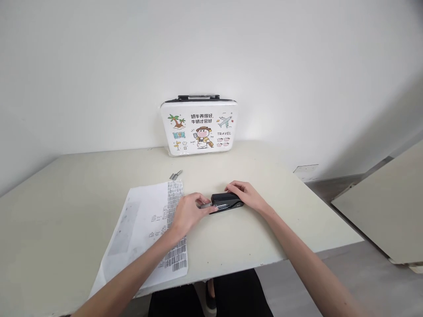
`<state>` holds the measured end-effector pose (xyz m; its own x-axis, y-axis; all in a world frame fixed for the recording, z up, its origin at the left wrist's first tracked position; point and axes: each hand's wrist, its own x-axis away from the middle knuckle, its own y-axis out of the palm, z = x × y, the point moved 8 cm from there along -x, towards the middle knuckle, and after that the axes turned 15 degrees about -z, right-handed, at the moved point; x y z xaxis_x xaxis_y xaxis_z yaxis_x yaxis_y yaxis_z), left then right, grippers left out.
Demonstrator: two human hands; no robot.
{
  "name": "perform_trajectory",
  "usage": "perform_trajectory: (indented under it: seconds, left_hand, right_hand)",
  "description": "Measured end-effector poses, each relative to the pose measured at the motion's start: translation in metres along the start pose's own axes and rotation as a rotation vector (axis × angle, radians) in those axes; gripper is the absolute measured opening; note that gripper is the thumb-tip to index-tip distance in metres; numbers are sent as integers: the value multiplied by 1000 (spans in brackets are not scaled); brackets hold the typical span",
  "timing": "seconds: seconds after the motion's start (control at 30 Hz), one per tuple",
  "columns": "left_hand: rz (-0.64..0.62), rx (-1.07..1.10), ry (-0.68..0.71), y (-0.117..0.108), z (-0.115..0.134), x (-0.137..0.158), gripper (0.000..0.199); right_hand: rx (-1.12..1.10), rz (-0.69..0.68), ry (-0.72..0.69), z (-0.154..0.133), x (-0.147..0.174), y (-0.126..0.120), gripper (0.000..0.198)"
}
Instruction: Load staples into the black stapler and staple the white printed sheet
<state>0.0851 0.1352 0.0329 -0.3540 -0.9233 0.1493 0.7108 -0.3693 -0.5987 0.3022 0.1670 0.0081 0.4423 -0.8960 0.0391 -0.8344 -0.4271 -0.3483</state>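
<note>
A black stapler (227, 202) lies on the table in front of me, with a shiny metal part showing along its near side. My right hand (243, 193) is closed around its right end. At the stapler's left end, my left hand (191, 209) pinches a small grey piece (205, 205) that looks like a strip of staples, the thumb against the stapler's near side. Fingers partly cover this piece, and I cannot tell whether it sits inside the stapler. Several grey staple strips (176, 175) lie farther back, by the paper's top edge.
A printed sheet of paper (142, 229) lies to the left, partly under my left forearm. A white cartoon-printed case (200, 127) stands upright against the wall. The pale table (251, 246) ends close to my lap, and another pale panel (386, 211) stands at the right.
</note>
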Motion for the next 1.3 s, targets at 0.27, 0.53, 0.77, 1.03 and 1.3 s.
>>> perform_trajectory:
  seconds: [0.27, 0.53, 0.77, 1.03, 1.3]
  left_hand:
    - [17, 14, 25, 0, 0, 1, 34]
    - [21, -9, 33, 0, 2, 3, 31]
    - [19, -7, 48, 1, -1, 2, 29]
    - [23, -14, 61, 2, -2, 2, 29]
    - [6, -97, 51, 1, 0, 4, 28]
  right_hand:
    - [12, -3, 11, -3, 1, 0, 40]
    - [20, -2, 0, -2, 0, 0, 44]
    - [25, 0, 1, -2, 1, 0, 42]
    - [20, -5, -8, -2, 0, 0, 43]
    - [20, -2, 3, -3, 1, 1, 43]
